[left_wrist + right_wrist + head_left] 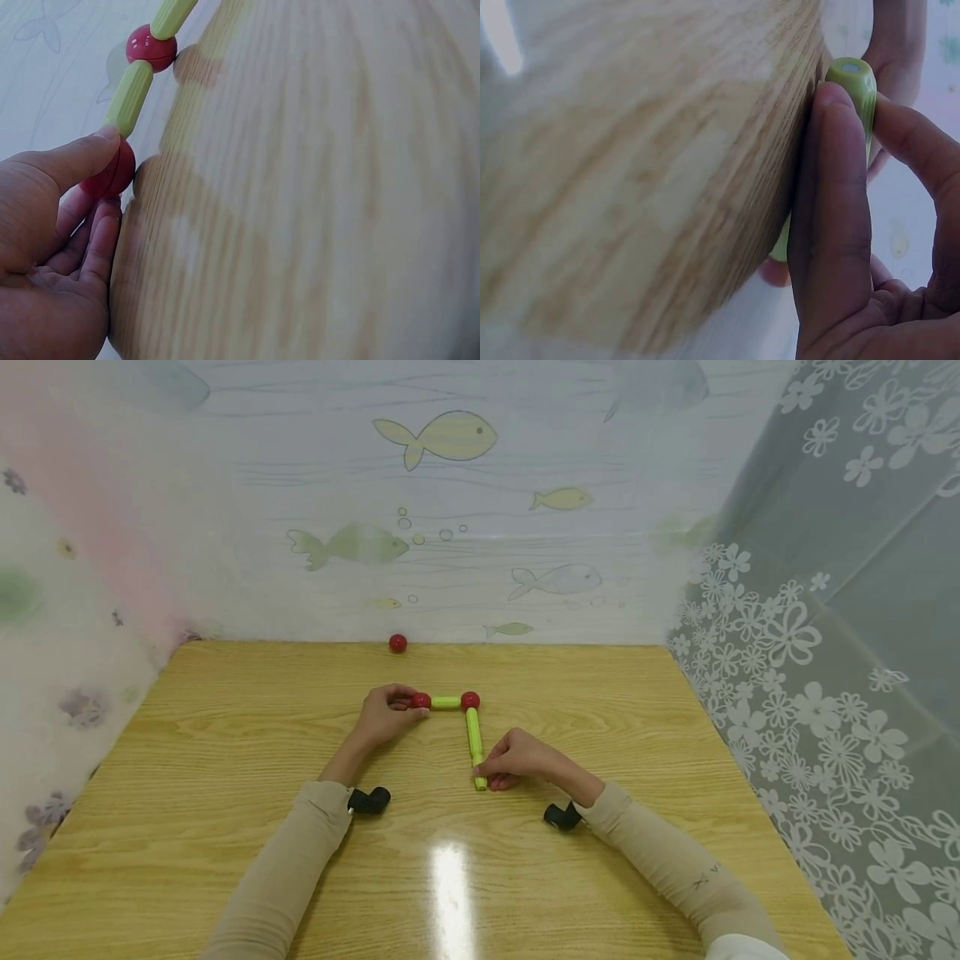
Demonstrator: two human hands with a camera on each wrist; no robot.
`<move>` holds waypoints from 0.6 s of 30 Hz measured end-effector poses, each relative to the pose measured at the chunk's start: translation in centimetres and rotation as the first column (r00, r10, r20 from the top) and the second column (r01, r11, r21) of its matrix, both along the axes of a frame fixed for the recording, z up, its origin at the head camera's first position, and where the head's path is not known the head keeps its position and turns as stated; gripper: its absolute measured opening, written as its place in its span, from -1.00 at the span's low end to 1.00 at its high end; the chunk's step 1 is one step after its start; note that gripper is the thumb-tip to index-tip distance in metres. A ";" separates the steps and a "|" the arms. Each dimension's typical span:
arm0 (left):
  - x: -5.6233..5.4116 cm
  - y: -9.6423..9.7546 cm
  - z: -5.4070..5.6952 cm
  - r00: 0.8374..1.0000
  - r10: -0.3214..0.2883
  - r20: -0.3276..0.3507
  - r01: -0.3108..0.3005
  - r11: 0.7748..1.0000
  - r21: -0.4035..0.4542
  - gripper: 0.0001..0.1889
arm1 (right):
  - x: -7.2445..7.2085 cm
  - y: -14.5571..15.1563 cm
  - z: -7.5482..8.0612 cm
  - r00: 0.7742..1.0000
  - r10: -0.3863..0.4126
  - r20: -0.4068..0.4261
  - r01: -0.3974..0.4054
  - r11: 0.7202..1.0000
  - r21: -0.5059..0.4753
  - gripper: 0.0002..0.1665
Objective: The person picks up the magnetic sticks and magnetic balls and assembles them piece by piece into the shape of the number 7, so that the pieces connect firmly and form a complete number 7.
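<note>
Near the table's middle, two red balls and several yellow-green rods form an L. My left hand [386, 717] pinches the corner's left red ball [422, 701] between thumb and fingers. A short yellow-green rod [446, 702] runs from that ball to a second red ball [470, 699]. From there a longer yellow-green rod [473, 731] points toward me. My right hand [517, 757] pinches another rod [862, 94] at its near end, with a small grey disc on the rod's end face. Whether those two rods touch is partly hidden by the fingers.
A loose red ball [398, 643] lies at the table's back edge, by the wall [337, 602] with painted fish. The wooden table [225, 735] spreads around both hands. A flowered translucent panel [840, 710] borders the right side. Black wrist cameras [370, 801] sit beneath the forearms.
</note>
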State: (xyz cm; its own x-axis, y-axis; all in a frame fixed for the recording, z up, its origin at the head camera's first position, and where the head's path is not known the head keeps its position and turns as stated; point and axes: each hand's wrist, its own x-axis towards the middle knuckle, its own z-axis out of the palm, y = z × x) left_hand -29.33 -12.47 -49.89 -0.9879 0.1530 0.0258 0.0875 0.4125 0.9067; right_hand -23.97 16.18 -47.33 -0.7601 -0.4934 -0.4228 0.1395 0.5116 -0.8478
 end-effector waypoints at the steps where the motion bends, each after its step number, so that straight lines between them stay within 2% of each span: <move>1: 0.1 0.1 0.0 1.000 0.004 0.002 -0.004 1.000 0.003 -0.53 | 0.2 0.1 0.0 1.000 0.000 -0.009 0.000 1.000 0.001 -0.73; 3: 0.5 0.3 0.0 1.000 0.012 0.007 -0.012 1.000 0.015 -0.53 | 0.5 0.4 0.0 1.000 0.000 -0.029 0.000 1.000 0.005 -0.73; 10: 0.4 0.3 -0.2 1.000 0.013 0.007 -0.013 1.000 0.012 -0.52 | 0.8 0.3 0.0 0.996 -0.021 -0.091 0.023 1.000 0.017 -0.73; 18: 0.4 0.2 0.0 1.000 0.016 0.012 -0.016 1.000 0.021 -0.53 | 0.9 0.3 0.1 0.995 -0.029 -0.092 0.029 1.000 -0.001 -0.73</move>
State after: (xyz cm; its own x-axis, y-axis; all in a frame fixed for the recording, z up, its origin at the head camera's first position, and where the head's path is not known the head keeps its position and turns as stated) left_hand -28.95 -12.25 -49.88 -0.9904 0.1370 0.0171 0.0704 0.3949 0.9160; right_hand -23.11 16.45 -47.20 -0.8097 -0.4706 -0.3507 0.0757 0.5088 -0.8576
